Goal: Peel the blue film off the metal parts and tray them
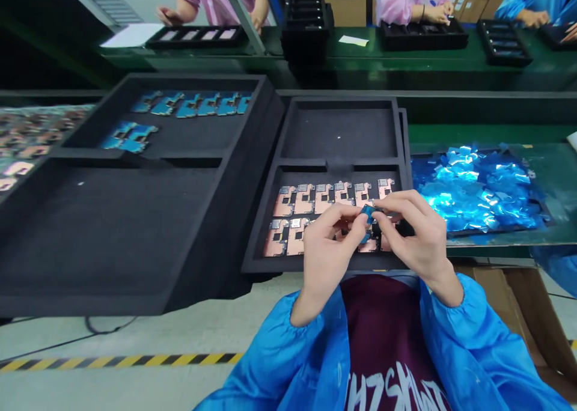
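Observation:
My left hand (pixel 331 243) and my right hand (pixel 417 234) meet over the near compartment of a black foam tray (pixel 270 219). Both pinch one small circuit board with blue film (pixel 368 216) between their fingertips. Beneath them, two rows of copper-coloured circuit boards (pixel 306 200) lie in that compartment. The tray's far compartment (pixel 340 131) holds nothing that I can see.
A larger black tray (pixel 135 231) on the left carries blue-filmed boards (pixel 193 104) at its far end. A heap of blue film scraps (pixel 478 188) lies to the right. Across the green conveyor (pixel 360 53), people in pink and blue sleeves handle more black trays.

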